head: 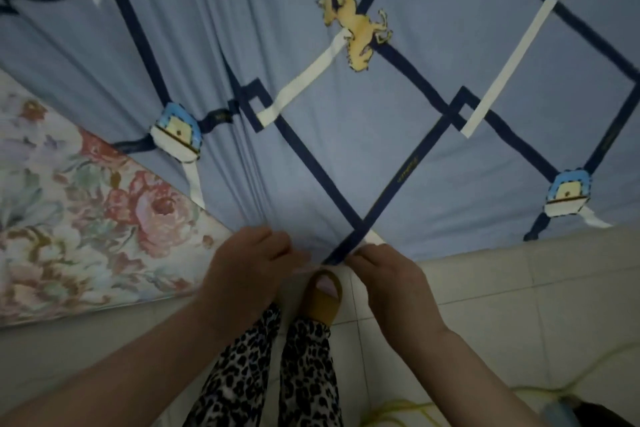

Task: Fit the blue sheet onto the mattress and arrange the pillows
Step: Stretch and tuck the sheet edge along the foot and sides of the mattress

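Observation:
The blue sheet (346, 135), patterned with dark blue and white bands, a yellow horse and small bag motifs, is spread over the mattress. The floral mattress (69, 218) lies bare at the left, its corner pointing toward me. My left hand (246, 267) and my right hand (388, 281) both pinch the sheet's near edge at that corner, close together. Folds in the cloth fan out from my left hand's grip. No pillows are in view.
Pale floor tiles (519, 305) lie below the bed. My leopard-print trouser legs (277, 374) and a foot in a yellow slipper (323, 298) stand right at the corner. A yellow cord (398, 409) runs across the floor at lower right.

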